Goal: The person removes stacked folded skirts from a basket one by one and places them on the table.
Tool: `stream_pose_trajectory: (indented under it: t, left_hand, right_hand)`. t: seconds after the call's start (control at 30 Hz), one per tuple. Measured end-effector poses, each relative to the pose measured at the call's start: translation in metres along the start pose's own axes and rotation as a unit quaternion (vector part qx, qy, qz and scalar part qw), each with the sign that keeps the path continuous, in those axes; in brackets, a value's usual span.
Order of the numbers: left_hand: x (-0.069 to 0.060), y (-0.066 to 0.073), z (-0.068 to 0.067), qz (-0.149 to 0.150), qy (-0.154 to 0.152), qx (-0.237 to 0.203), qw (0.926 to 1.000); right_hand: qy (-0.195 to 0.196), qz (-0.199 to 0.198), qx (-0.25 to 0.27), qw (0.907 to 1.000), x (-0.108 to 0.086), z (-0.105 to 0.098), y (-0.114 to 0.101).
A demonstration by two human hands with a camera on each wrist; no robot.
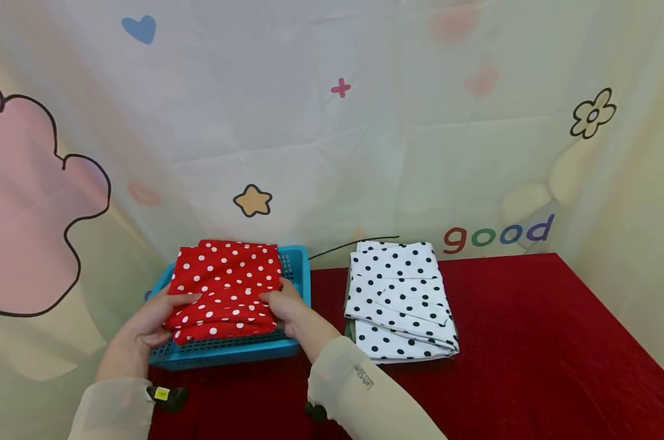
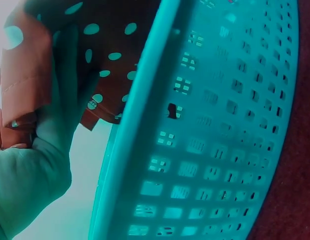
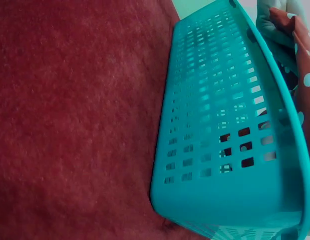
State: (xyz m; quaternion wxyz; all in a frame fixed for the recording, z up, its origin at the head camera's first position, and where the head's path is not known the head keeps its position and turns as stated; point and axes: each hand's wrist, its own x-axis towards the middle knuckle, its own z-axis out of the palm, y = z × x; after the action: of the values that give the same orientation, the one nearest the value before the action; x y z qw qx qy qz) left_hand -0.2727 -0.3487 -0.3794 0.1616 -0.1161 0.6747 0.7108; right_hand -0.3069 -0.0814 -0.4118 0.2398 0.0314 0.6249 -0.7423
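A folded red cloth with white dots [image 1: 227, 275] lies over a blue plastic basket [image 1: 238, 353] at the left of the table. The left hand [image 1: 151, 319] grips the cloth's left edge, its thumb on top. At the opposite edge, the right hand [image 1: 292, 308] pinches the cloth with the thumb above; its lower fingers are mostly hidden. In the left wrist view, the left hand [image 2: 47, 162] is beside the rim of the basket [image 2: 139, 100], holding the cloth [image 2: 109, 45]. The right wrist view has the basket's perforated side [image 3: 215, 190] and part of the cloth [image 3: 306, 110].
Right of the basket lies a folded white cloth with black dots [image 1: 397, 299], with a green edge [image 1: 350, 330] showing beneath. Dark red fabric [image 1: 518, 342] covers the table. A printed curtain [image 1: 364, 153] hangs directly behind, and others flank the table.
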Motion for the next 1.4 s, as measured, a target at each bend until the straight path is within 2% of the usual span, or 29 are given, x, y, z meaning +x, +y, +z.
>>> stream_pose_trajectory:
  t: [0.2, 0.33, 0.63, 1.4]
  left_hand:
    - [-0.004, 0.000, 0.004, 0.016, -0.007, 0.011, 0.9998]
    - [-0.009, 0.000, 0.009, 0.027, -0.009, 0.018, 0.9994]
    - [-0.017, 0.002, 0.019, 0.062, -0.015, 0.024, 0.9977]
    - [-0.014, -0.001, 0.053, 0.093, -0.012, 0.048, 0.9945]
  right_hand:
    - [-0.006, -0.034, 0.006, 0.9994, 0.000, -0.005, -0.002]
    - [-0.010, -0.063, -0.004, 0.9979, -0.001, -0.009, -0.006]
    - [-0.011, -0.100, -0.033, 0.9944, -0.008, -0.016, -0.016]
    - [-0.003, -0.147, -0.061, 0.9872, -0.023, -0.047, -0.023]
